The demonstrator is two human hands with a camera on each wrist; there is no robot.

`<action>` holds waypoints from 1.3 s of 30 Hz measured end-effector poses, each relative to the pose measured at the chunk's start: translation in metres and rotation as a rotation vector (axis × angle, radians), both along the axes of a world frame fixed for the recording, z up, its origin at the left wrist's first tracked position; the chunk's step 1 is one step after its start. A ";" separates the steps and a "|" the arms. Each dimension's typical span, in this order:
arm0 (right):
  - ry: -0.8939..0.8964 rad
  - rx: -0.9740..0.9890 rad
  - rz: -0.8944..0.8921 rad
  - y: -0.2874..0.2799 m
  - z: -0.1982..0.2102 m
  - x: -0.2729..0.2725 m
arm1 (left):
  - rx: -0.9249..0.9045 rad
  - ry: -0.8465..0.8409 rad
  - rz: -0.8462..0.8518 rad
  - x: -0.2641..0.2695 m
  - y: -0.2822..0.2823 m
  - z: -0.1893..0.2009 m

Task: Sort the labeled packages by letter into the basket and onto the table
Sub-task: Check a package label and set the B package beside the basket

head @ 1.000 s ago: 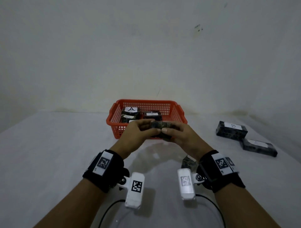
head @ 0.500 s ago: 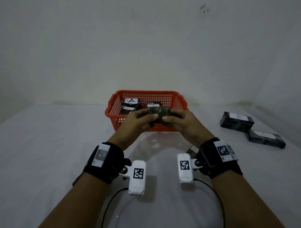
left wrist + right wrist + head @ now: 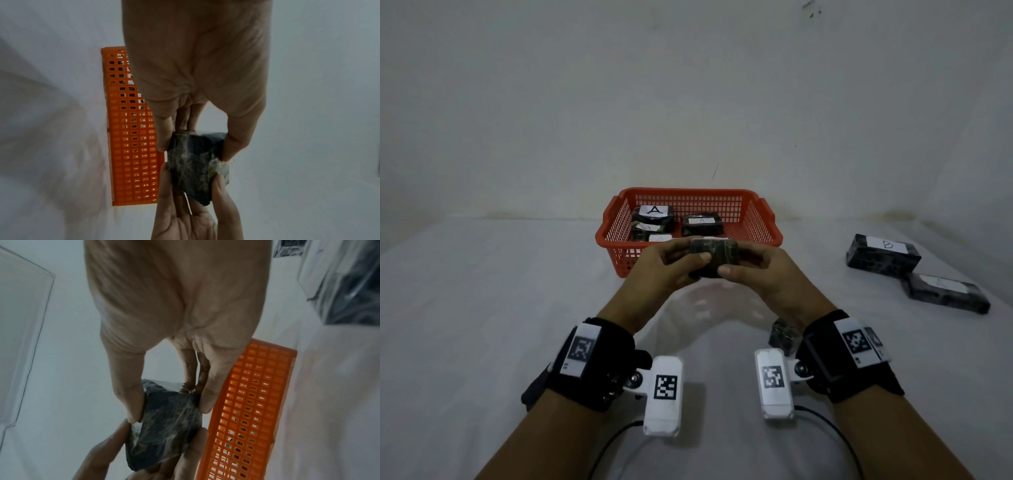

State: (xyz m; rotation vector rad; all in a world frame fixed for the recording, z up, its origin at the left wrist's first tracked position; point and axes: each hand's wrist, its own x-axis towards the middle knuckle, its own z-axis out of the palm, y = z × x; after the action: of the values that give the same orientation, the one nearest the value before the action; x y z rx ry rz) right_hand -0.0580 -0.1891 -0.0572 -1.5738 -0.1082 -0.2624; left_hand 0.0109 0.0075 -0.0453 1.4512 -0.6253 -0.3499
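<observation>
Your left hand is in front of you, above the white table, and it grips the left end of a dark wrapped package. The thumb lies on the near face and the fingers curl behind it; in the left wrist view you see the thumb and fingers pinching the wrap from both sides. On this wrist there is a black strap with a white camera that carries a square printed code.

The package is lifted off the table, between both hands, just in front of the near wall of the orange basket. Its label is not visible from here, so the letter cannot be read.

Inside the basket lie several dark packages. The one at the back left shows a label with the letter A, and the one beside it has a label also, but the letter is too faint to be sure.

Your right hand grips the right end of the same package, thumb in front and fingers behind. Below your right wrist a small dark wrapped piece lies on the table.

Far on the right, two more dark packages lie on the table, touching or almost touching. The farther one shows the letter B; the label of the nearer one is not readable.
</observation>
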 end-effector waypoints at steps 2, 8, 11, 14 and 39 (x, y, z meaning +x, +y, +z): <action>-0.006 -0.040 -0.029 -0.002 0.000 -0.002 | -0.003 0.020 -0.037 -0.002 0.000 0.000; -0.001 -0.009 -0.012 -0.001 -0.002 -0.007 | 0.044 -0.051 -0.046 -0.007 0.004 -0.001; -0.019 -0.037 -0.069 0.002 -0.002 -0.006 | 0.072 -0.076 -0.053 -0.008 0.005 0.000; -0.027 -0.024 -0.070 0.004 -0.003 -0.004 | 0.080 -0.116 0.003 -0.007 0.004 0.001; 0.004 0.010 -0.183 0.006 -0.001 -0.003 | -0.038 -0.096 0.083 -0.011 -0.017 -0.014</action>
State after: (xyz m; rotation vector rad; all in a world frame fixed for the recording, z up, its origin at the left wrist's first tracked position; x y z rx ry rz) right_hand -0.0606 -0.1832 -0.0582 -1.5764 0.0399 -0.4024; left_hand 0.0003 -0.0097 -0.0595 1.4592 -0.6430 -0.2033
